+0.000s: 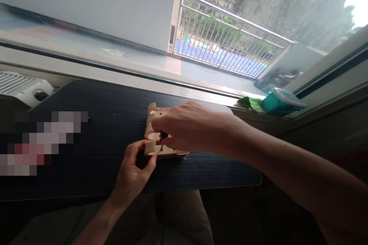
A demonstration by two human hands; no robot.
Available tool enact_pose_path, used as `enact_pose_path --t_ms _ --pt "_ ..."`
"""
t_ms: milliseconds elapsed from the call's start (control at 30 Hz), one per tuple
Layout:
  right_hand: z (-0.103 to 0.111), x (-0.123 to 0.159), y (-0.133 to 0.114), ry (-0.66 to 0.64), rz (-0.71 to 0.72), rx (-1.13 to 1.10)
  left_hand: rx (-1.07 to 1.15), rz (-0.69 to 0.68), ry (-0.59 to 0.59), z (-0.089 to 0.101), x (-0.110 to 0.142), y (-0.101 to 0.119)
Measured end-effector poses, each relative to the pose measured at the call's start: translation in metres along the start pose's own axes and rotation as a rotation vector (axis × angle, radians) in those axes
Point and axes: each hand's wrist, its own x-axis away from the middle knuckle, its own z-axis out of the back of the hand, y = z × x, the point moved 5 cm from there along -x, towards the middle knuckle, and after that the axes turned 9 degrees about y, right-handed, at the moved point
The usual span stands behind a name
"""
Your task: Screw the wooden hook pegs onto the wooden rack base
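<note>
Just off centre towards seven o'clock in the head view, a pale wooden piece with rounded lobes [150, 148] lies on the dark surface [115, 130]. The left hand [132, 172] has its grip clamped on the near left corner, thumb at six o'clock and fingers curled round from nine, probably to stop it turning. From four o'clock the right hand [186, 130] closes its grip on a dark-handled tool [164, 134], its metal shaft pointing down at the wood, seemingly kept steep for straight pressure; whether the tip meets a hole or a screw, I cannot tell.
</note>
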Motion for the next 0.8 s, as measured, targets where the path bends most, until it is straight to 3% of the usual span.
enact_pose_path --t_ms 167,433,800 --pt "0.0 0.0 -0.002 -0.051 0.006 0.018 -0.004 -0.004 -0.002 0.0 -0.001 0.002" --pt "-0.009 -0.001 0.001 0.031 0.004 -0.054 -0.005 0.0 -0.008 -0.001 0.0 0.001" --pt "-0.001 0.003 0.001 -0.023 0.036 -0.03 0.0 0.006 -0.007 0.0 0.0 0.0"
